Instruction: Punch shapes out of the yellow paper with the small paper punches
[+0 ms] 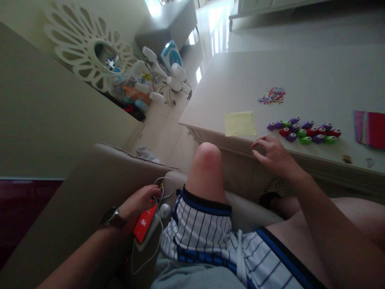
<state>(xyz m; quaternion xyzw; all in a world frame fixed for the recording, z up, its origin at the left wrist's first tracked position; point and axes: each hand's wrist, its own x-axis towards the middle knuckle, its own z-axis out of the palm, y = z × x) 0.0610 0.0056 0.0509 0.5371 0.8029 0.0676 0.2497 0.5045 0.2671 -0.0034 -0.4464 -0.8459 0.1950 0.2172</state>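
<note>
On the sofa at my left side, my left hand [149,196] has its fingers bent and drawn together by the loops of a white cable [168,194]. A small yellow bit shows by its fingertips; what they hold, if anything, is hidden. Just below that hand lies a phone with a lit red screen [144,224], and a round white charger-like piece [165,210] is beside it. My right hand [273,155] hovers by the table's front edge, fingers curved and apart, nothing in them. Closest to it are a yellow paper sheet [240,124] and several purple, red and green bottles [303,131].
A pile of small colourful pieces [273,96] lies further back on the white table [228,84]. Pink and red sheets [374,130] lie at its right. My knee [209,158] is up near the table edge. Bags and a white lamp-like object [176,82] stand on the floor beyond.
</note>
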